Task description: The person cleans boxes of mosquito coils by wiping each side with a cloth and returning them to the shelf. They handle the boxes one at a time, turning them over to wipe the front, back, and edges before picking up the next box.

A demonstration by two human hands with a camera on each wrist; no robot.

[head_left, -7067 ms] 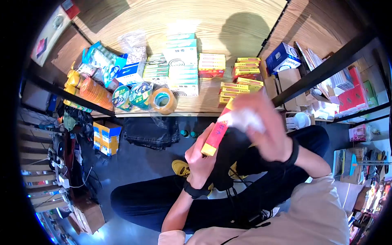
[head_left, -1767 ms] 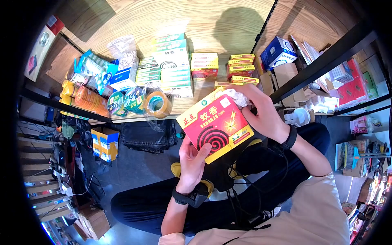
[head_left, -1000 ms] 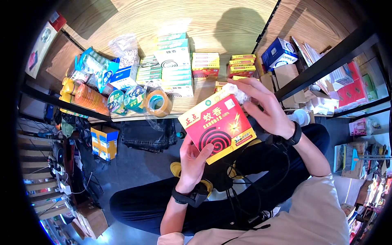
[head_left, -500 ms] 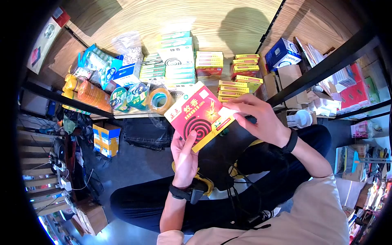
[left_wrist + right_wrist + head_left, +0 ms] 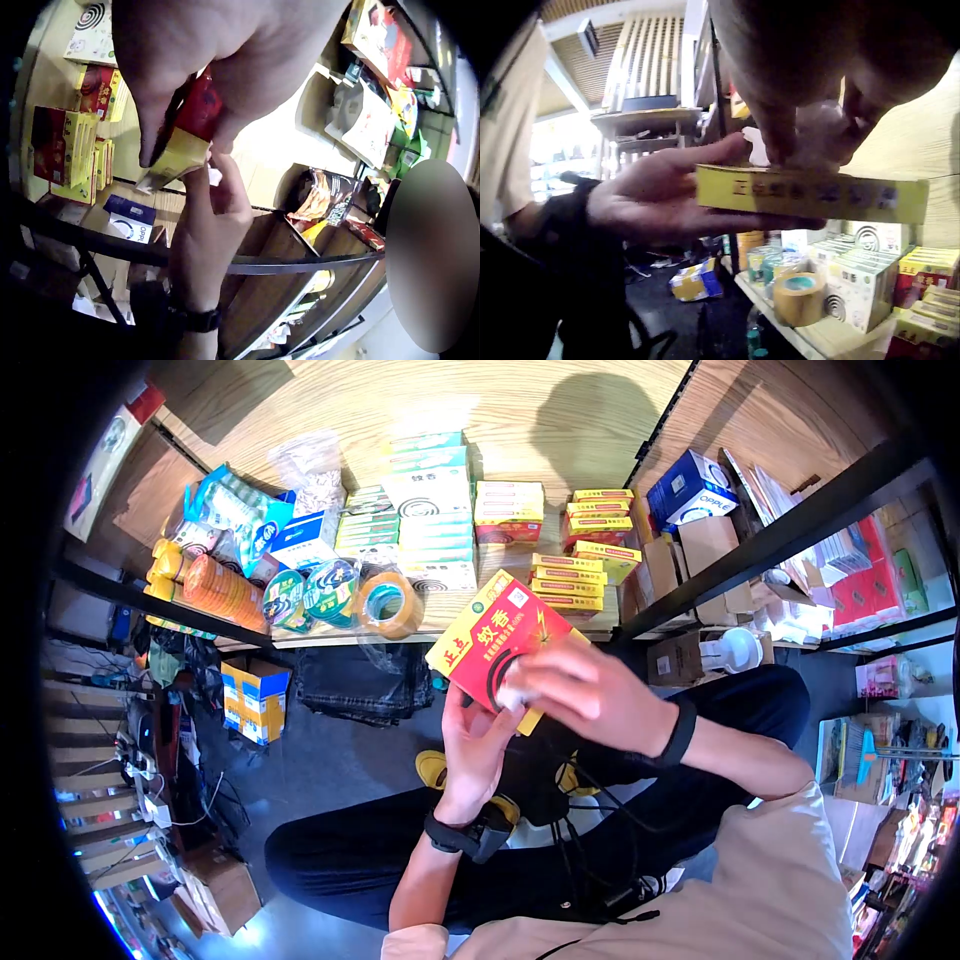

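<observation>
My left hand (image 5: 470, 755) grips a red and yellow mosquito coil box (image 5: 497, 628) by its lower left side, thumb on the front. The box is held tilted in front of the shelf, its printed face up. Pinched in my right hand (image 5: 605, 700) is a crumpled white tissue (image 5: 513, 692), pressed to the box front near the left thumb. The fingers cover part of the black spiral. In the right wrist view the box's yellow edge (image 5: 810, 196) faces the camera, with the tissue (image 5: 817, 135) just above it. The left wrist view shows the box (image 5: 187, 146) edge-on.
Stacked yellow-red boxes (image 5: 568, 582) and green-white coil boxes (image 5: 437, 545) stand on the wooden shelf (image 5: 560, 460). A tape roll (image 5: 392, 607) sits at its front edge. A black shelf bar (image 5: 770, 540) runs at the right. A blue-yellow carton (image 5: 255, 700) is on the floor.
Seven seconds ago the box was edge-on; its front now faces up. In the last half second the right hand with the tissue moved left from the box's right edge onto its front.
</observation>
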